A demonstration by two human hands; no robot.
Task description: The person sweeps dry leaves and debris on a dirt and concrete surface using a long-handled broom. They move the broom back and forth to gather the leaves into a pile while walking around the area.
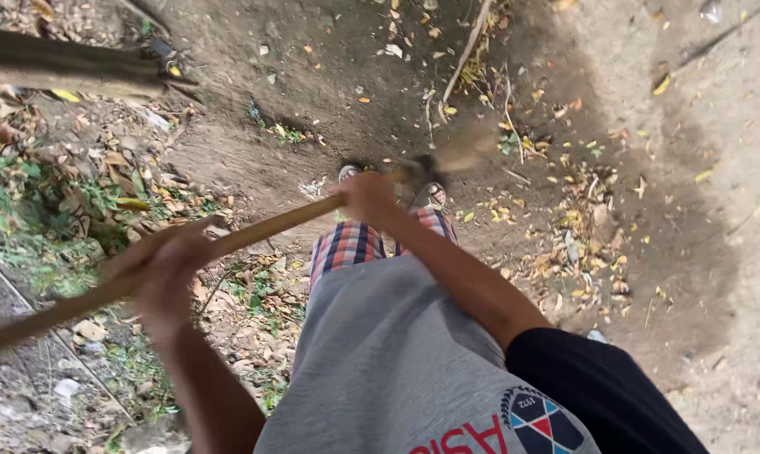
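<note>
Mid-swing digging: both hands, left (166, 269) and right (365, 197), wrap fingers around the wooden hoe handle (262, 229); next, blade (464, 151) must clear the feet (430, 195).

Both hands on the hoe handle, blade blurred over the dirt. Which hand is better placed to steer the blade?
Right, probably. The right hand grips the wooden handle nearer the blurred blade, above the bare dirt. The left hand holds farther back, toward the handle's rear end, better suited to driving than to aiming.
</note>
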